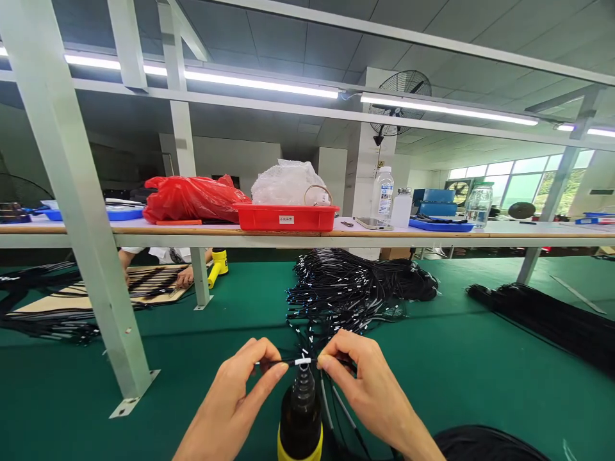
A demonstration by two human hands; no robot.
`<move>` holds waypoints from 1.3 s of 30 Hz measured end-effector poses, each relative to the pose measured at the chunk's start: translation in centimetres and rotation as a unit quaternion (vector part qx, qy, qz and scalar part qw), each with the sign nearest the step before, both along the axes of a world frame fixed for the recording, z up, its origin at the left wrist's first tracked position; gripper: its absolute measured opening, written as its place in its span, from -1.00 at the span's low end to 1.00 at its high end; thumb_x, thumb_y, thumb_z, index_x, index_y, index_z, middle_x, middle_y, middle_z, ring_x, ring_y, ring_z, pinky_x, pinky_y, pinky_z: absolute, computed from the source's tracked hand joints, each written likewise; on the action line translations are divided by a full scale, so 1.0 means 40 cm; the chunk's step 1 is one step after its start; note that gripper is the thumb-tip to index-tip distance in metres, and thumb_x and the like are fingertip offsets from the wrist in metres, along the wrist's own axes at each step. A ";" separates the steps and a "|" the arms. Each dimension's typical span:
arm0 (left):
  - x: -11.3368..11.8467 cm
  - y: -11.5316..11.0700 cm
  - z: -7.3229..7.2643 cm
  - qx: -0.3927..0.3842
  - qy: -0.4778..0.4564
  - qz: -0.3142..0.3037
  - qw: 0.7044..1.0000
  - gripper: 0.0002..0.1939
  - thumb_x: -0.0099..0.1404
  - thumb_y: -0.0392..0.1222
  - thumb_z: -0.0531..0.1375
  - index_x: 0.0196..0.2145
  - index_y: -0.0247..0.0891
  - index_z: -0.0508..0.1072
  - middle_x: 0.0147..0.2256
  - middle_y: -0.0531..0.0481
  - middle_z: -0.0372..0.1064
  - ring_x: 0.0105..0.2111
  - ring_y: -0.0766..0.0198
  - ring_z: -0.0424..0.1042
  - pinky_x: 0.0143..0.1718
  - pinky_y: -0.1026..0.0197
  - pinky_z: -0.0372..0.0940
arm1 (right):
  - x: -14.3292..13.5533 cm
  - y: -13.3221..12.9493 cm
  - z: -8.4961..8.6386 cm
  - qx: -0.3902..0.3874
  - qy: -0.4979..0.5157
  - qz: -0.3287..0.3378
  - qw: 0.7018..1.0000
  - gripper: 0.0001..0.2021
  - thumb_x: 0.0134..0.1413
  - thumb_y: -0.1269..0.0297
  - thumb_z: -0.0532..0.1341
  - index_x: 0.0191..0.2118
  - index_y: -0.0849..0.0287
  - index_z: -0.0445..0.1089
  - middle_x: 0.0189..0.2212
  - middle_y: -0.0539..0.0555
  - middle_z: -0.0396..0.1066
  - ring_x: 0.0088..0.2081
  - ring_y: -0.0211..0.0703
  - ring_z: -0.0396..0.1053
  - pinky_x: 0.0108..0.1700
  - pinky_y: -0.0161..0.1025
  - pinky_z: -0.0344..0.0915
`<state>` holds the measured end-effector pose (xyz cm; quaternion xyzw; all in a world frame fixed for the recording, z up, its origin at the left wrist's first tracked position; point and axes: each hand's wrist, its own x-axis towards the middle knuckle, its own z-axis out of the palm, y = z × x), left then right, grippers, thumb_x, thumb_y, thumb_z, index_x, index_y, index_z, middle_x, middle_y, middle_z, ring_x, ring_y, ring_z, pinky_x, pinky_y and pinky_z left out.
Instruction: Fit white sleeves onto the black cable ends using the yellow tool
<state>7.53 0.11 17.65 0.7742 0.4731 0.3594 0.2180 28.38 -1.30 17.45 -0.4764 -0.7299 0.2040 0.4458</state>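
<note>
- A factory-like workshop, with cables in bulk.
- Under the grip of the left hand and right hand: a long, green-topped workbench.
- Just beyond the grip: a big heap of thin black cables with white ends.
- Left of the grip, farther off: a co-worker's hand at a flat, tan board with black cables across it.
- Above the grip: long white tube lights and a round, black caged fan.

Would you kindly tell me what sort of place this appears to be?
Probably a factory workshop: a heap of black cables lies on a green worktop, with long tube lights overhead.
</note>
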 end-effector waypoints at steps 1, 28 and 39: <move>-0.001 0.000 0.000 -0.001 -0.002 0.000 1.000 -0.65 0.39 0.11 0.00 -0.43 -0.15 0.27 -0.43 0.13 0.22 -0.41 0.26 0.24 -0.37 0.29 0.14 | -0.001 0.000 0.000 -0.002 -0.008 -0.003 1.000 -0.75 0.26 0.35 0.11 -0.46 0.17 0.36 -0.50 -0.06 0.35 -0.44 -0.27 0.23 -0.40 -0.33 0.07; 0.010 0.008 -0.015 -0.037 -0.014 -0.007 0.999 -0.57 0.41 0.15 -0.09 -0.48 -0.16 0.22 -0.47 0.13 0.18 -0.43 0.25 0.21 -0.37 0.26 0.11 | -0.002 -0.003 -0.021 -0.001 -0.022 -0.004 1.000 -0.68 0.32 0.25 0.03 -0.51 0.15 0.19 -0.57 -0.10 0.16 -0.50 -0.29 0.09 -0.44 -0.31 -0.02; 0.010 0.004 -0.004 -0.016 -0.009 0.011 1.000 -0.54 0.41 0.17 -0.09 -0.51 -0.16 0.23 -0.51 0.13 0.20 -0.47 0.26 0.23 -0.42 0.29 0.16 | -0.004 -0.004 -0.016 -0.019 0.007 -0.001 1.000 -0.78 0.26 0.34 0.10 -0.45 0.16 0.30 -0.50 -0.06 0.32 -0.44 -0.27 0.22 -0.41 -0.35 0.08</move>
